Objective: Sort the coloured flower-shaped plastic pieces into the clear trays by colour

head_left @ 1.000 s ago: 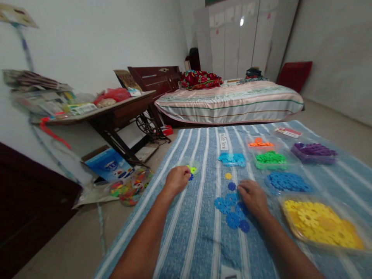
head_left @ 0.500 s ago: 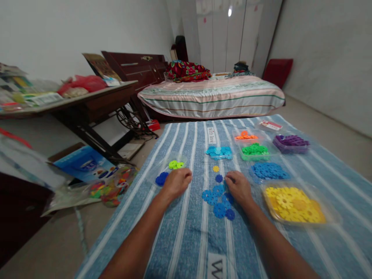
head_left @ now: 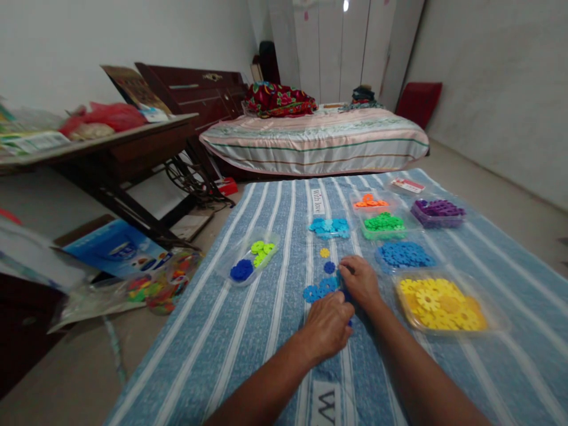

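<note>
Loose blue flower-shaped discs [head_left: 318,288] lie on a blue striped blanket [head_left: 266,343]. My left hand [head_left: 328,326] rests on the near part of this pile, fingers curled; what it holds is hidden. My right hand [head_left: 360,280] lies just beyond, fingers bent down onto the discs, pinching at one. A single yellow disc [head_left: 325,252] and a blue one [head_left: 329,267] lie a little farther off. A clear tray [head_left: 248,263] with dark blue and lime discs sits to the left.
Trays of yellow [head_left: 439,302], blue [head_left: 403,254], green [head_left: 384,223], orange [head_left: 370,202] and purple discs [head_left: 437,210] stand to the right; light blue discs [head_left: 329,226] lie ahead. A bed [head_left: 315,142], a wooden table [head_left: 102,154] and a bag of mixed discs [head_left: 151,287] lie beyond the blanket.
My left hand has moved right from the clear tray to the loose blue pile, beside my right hand. The camera has swung slightly left and down.
</note>
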The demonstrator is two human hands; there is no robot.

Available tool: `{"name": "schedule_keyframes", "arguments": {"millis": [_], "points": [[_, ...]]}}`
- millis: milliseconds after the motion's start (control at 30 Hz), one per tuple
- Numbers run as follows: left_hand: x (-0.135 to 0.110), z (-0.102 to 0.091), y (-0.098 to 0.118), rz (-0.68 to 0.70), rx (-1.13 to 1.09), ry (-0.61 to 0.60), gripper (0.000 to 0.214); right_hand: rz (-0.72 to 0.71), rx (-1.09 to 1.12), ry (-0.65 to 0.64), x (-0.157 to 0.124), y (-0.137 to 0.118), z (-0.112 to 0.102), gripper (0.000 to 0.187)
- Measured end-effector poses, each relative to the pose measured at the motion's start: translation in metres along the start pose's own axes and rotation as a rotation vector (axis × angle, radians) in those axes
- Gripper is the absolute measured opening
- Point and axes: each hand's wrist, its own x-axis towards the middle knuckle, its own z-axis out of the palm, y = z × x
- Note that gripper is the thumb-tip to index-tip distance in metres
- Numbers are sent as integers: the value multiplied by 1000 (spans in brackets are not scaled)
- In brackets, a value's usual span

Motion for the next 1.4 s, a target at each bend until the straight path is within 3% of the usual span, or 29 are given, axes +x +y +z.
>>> {"name": "schedule_keyframes", "arguments": {"millis": [200,300,367,433,533,600,733,867,1000,1100,1200,1300,1400], "points": [[-6,10,-5,-29,-90,75,5,-10,9,12,0,-1,-1,24],[-11,4,-16,-37,-242,93,6,-4,26,7,1,0,-1,24],[-17,-11,-31,-57,-361,141,11,2,30,0,1,0,-1,24],[-24,-33,-52,-124,-410,272,13,6,30,-4,1,0,-1,24],[-38,-71,-90,-294,-370,454,14,2,33,-4,2,0,-1,24],[-47,-93,-113,-412,-278,495,15,-1,33,-4,2,0,-1,23],[-55,-114,-143,-613,-42,417,15,-3,33,2,2,0,0,23],[-56,-115,-154,-692,84,388,14,4,29,3,2,0,0,23],[-53,-110,-150,-717,204,460,15,13,27,4,2,-1,-1,23],[-43,-101,-134,-617,210,459,20,12,27,8,3,-1,-1,23],[-30,-81,-104,-421,118,342,15,8,25,4,3,-1,-1,23],[-20,-55,-70,-179,-56,126,10,6,30,0,4,0,-1,23],[-17,-32,-43,-117,-44,49,14,12,26,-5,4,1,-1,22]]}}
